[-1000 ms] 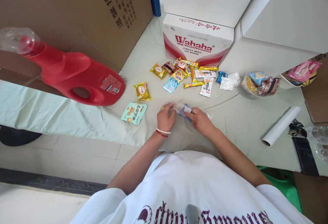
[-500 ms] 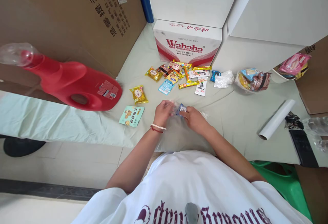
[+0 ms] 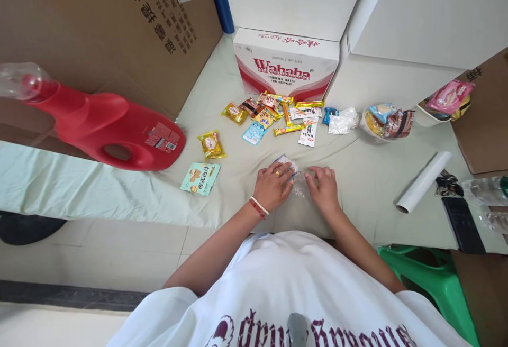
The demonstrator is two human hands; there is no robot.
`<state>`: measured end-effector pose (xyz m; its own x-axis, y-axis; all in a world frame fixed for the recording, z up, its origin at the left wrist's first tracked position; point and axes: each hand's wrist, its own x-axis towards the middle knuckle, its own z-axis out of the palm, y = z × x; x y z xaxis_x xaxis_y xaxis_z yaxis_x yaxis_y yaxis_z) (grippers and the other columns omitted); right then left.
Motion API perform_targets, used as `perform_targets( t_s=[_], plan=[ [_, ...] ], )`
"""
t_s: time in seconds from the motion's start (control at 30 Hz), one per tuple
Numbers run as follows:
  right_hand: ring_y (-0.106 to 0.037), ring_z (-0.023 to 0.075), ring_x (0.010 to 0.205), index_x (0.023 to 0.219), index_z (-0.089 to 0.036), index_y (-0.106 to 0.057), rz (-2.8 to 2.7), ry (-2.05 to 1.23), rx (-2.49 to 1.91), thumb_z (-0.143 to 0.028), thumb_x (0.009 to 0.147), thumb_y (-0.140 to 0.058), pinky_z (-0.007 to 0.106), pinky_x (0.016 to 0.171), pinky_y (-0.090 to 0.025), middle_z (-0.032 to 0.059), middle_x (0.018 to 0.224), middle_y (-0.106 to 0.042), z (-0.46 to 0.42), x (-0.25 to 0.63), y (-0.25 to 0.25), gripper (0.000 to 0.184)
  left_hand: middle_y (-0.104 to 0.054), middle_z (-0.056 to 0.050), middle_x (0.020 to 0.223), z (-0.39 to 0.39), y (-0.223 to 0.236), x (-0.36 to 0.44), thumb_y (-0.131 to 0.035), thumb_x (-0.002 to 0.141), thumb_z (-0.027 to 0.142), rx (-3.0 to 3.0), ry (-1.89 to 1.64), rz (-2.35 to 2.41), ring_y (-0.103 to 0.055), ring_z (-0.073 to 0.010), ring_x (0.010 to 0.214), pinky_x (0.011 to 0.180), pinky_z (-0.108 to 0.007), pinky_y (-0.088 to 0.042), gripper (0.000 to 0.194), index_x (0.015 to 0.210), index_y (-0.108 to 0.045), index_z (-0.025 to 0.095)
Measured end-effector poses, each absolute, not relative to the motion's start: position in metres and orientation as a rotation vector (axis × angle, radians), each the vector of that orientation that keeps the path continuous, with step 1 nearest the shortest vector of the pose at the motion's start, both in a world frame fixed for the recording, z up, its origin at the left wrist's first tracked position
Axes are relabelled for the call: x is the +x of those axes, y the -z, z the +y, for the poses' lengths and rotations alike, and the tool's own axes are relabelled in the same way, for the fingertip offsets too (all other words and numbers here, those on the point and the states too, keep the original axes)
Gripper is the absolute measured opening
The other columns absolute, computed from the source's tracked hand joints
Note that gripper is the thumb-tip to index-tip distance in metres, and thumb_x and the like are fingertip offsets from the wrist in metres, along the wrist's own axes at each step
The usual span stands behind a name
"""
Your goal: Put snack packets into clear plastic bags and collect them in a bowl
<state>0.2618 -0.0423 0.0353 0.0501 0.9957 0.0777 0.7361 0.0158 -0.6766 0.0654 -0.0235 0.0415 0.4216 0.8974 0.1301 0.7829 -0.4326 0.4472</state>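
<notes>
My left hand (image 3: 273,184) lies flat with fingers spread, pressing on a clear plastic wrapper (image 3: 300,185) on the cloth-covered table. Part of a blue-and-white packet (image 3: 282,160) shows at its fingertips; the rest is hidden beneath the hand. Just right of it, my right hand (image 3: 324,187) has its thumb and fingers apart beside the wrapper's edge; whether they touch it I cannot tell. Beyond both hands lies a group of snack packets, among them a light blue pouch (image 3: 254,132), a yellow stick (image 3: 289,129) and a white packet (image 3: 307,131).
To the left are a big red jug (image 3: 119,130), a yellow cake packet (image 3: 211,145) and a mint-green pouch (image 3: 200,179). A Wahaba-style white-and-red carton (image 3: 286,66) stands behind. On the right are a filled snack bowl (image 3: 375,134), a white roll (image 3: 424,182) and a black phone (image 3: 463,225).
My left hand has moved right and flattened over the wrapper and blue packet. My right hand has let go of the packet and its fingers have spread.
</notes>
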Motion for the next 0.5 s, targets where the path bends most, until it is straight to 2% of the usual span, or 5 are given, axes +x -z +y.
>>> perform_targets(
  t_s=[0.1, 0.2, 0.3, 0.4, 0.5],
  plan=[
    [-0.043, 0.0381, 0.125, 0.102, -0.020, -0.070, -1.835, -0.490, -1.847, -0.037, 0.083, -0.071, 0.059, 0.106, -0.040, 0.0187, 0.124, -0.057, -0.046, 0.266, -0.025, 0.026, -0.059, -0.009, 0.147, -0.031, -0.040, 0.068, -0.054, 0.097, 0.035, 2.402, -0.496, 1.469, -0.049, -0.0290, 0.136, 0.103, -0.050, -0.039, 0.042, 0.137, -0.062, 0.027],
    [-0.044, 0.0338, 0.130, 0.089, -0.022, -0.066, -1.960, -0.587, -1.747, -0.022, 0.084, -0.063, 0.053, 0.107, -0.041, 0.0154, 0.137, -0.052, -0.052, 0.269, -0.031, 0.006, -0.057, -0.008, 0.150, -0.033, -0.038, 0.067, -0.057, 0.091, 0.028, 2.401, -0.467, 1.486, -0.048, -0.0296, 0.137, 0.100, -0.049, -0.041, 0.047, 0.138, -0.060, 0.027],
    [-0.062, 0.0242, 0.096, 0.094, -0.022, -0.061, -1.854, -0.831, -1.769, -0.027, 0.091, -0.053, 0.040, 0.086, -0.051, 0.0104, 0.109, -0.065, -0.045, 0.274, -0.049, 0.010, -0.054, -0.007, 0.153, -0.034, -0.035, 0.066, -0.059, 0.084, 0.018, 2.425, -0.428, 1.478, -0.046, -0.0312, 0.138, 0.099, -0.050, -0.041, 0.057, 0.140, -0.058, 0.026],
    [-0.058, 0.0176, 0.063, 0.089, -0.023, -0.057, -1.653, -1.055, -1.761, -0.036, 0.093, -0.050, 0.030, 0.065, -0.047, -0.0012, 0.069, -0.062, -0.019, 0.268, -0.061, 0.015, -0.052, -0.009, 0.155, -0.038, -0.032, 0.072, -0.055, 0.085, 0.012, 2.468, -0.413, 1.479, -0.046, -0.0329, 0.138, 0.098, -0.053, -0.040, 0.057, 0.140, -0.058, 0.025],
    [-0.055, 0.0161, 0.058, 0.083, -0.023, -0.056, -1.543, -1.057, -1.755, -0.034, 0.089, -0.054, 0.027, 0.060, -0.042, -0.0034, 0.062, -0.059, 0.014, 0.245, -0.060, 0.013, -0.051, -0.012, 0.154, -0.043, -0.029, 0.083, -0.048, 0.090, 0.008, 2.494, -0.418, 1.489, -0.045, -0.0339, 0.139, 0.100, -0.056, -0.040, 0.049, 0.134, -0.063, 0.023]
  ],
)
